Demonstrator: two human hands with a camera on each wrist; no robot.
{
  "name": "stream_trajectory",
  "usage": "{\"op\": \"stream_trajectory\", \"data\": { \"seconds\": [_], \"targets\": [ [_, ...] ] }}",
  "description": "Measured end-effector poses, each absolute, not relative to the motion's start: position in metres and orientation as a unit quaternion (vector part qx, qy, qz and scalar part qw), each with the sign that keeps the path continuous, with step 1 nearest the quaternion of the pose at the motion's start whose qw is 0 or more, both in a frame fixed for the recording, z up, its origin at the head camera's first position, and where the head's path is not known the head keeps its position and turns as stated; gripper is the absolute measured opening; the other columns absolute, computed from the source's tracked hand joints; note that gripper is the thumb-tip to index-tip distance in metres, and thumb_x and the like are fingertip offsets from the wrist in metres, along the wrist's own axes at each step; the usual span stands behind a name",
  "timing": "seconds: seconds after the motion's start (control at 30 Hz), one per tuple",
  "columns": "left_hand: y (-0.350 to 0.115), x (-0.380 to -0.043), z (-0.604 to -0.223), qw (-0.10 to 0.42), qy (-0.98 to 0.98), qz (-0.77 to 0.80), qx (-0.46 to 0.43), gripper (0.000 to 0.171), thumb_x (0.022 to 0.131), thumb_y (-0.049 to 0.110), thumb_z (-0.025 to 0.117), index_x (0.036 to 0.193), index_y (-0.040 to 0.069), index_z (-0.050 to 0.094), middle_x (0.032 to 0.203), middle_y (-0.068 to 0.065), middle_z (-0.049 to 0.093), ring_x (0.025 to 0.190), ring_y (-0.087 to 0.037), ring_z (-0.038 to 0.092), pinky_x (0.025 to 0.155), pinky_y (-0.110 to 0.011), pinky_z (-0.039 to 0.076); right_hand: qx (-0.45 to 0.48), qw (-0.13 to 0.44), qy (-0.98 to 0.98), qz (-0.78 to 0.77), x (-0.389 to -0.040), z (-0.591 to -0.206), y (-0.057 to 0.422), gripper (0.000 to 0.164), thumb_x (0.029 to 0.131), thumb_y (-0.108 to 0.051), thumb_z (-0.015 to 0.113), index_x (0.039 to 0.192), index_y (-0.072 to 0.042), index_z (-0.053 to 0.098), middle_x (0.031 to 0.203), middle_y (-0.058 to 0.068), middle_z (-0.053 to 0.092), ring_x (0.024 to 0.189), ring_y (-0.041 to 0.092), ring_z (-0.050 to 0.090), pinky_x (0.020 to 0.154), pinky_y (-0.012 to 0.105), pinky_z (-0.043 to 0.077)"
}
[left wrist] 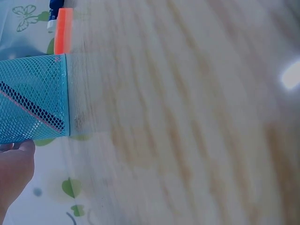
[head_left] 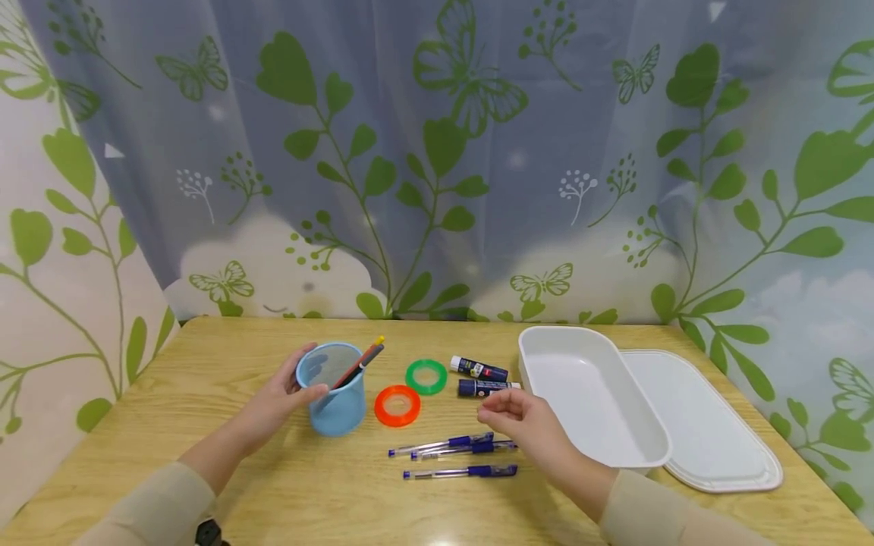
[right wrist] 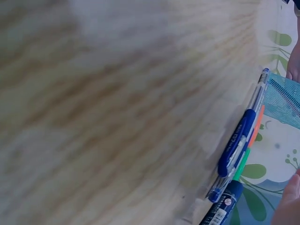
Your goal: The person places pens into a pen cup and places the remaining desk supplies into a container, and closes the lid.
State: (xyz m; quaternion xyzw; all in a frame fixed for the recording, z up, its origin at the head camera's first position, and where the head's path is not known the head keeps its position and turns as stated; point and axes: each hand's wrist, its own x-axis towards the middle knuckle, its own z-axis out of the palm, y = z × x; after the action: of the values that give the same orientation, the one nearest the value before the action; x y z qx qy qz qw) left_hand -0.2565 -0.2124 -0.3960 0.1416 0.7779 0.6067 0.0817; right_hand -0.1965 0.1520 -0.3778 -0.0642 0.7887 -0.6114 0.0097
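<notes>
My left hand (head_left: 273,400) grips the blue mesh pen cup (head_left: 337,413) from its left side, thumb at the rim. Dark and orange pencils (head_left: 362,367) lean out of the cup to the right. The mesh of the cup (left wrist: 35,101) shows a dark pencil inside in the left wrist view. My right hand (head_left: 529,425) hovers with loosely curled fingers and nothing visible in them. Its fingertips overlap the end of a dark blue glue stick (head_left: 478,387). Several blue-capped pens (head_left: 460,472) lie just left of and below this hand.
An orange tape roll (head_left: 397,406) and a green tape roll (head_left: 426,377) lie between the cup and the glue sticks. Another glue stick (head_left: 479,369) lies behind. To the right are a white tray (head_left: 594,394) and its white lid (head_left: 710,425). A patterned curtain (head_left: 437,227) hangs behind.
</notes>
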Motion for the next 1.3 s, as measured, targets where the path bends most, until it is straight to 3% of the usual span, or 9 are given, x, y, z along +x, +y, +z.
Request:
{"op": "stream_trajectory", "data": {
  "seconds": [0.53,0.97,1.3],
  "targets": [
    [-0.217,-0.252,-0.396,0.082,0.778,0.608,0.136,0.078,0.092,0.021,0.060,0.150,0.013,0.008,0.147,-0.024,0.022,0.137,-0.039,0.016,0.106,-0.054,0.020,-0.103,0.057,0.790,-0.602,-0.187,-0.393,0.159,0.028,0.084,-0.011,0.070,0.102,0.008,0.061,0.097,0.013,0.067,0.085,0.018,0.064,0.073,0.025,0.052],
    [-0.212,-0.254,-0.398,0.088,0.774,0.613,0.137,0.078,0.092,0.022,0.060,0.150,0.014,0.008,0.147,-0.022,0.021,0.137,-0.037,0.016,0.106,-0.053,0.020,-0.139,0.080,0.796,-0.583,-0.178,-0.398,0.168,0.026,0.084,-0.009,0.069,0.101,0.009,0.061,0.099,0.020,0.065,0.087,0.019,0.065,0.073,0.024,0.052],
    [-0.213,-0.259,-0.399,0.079,0.772,0.614,0.142,0.075,0.093,0.018,0.059,0.149,0.013,0.009,0.146,-0.023,0.024,0.136,-0.037,0.018,0.106,-0.052,0.019,-0.177,0.091,0.815,-0.544,-0.175,-0.400,0.173,0.028,0.083,-0.009,0.070,0.104,0.007,0.061,0.103,0.019,0.064,0.097,0.030,0.062,0.077,0.026,0.052]
  ]
}}
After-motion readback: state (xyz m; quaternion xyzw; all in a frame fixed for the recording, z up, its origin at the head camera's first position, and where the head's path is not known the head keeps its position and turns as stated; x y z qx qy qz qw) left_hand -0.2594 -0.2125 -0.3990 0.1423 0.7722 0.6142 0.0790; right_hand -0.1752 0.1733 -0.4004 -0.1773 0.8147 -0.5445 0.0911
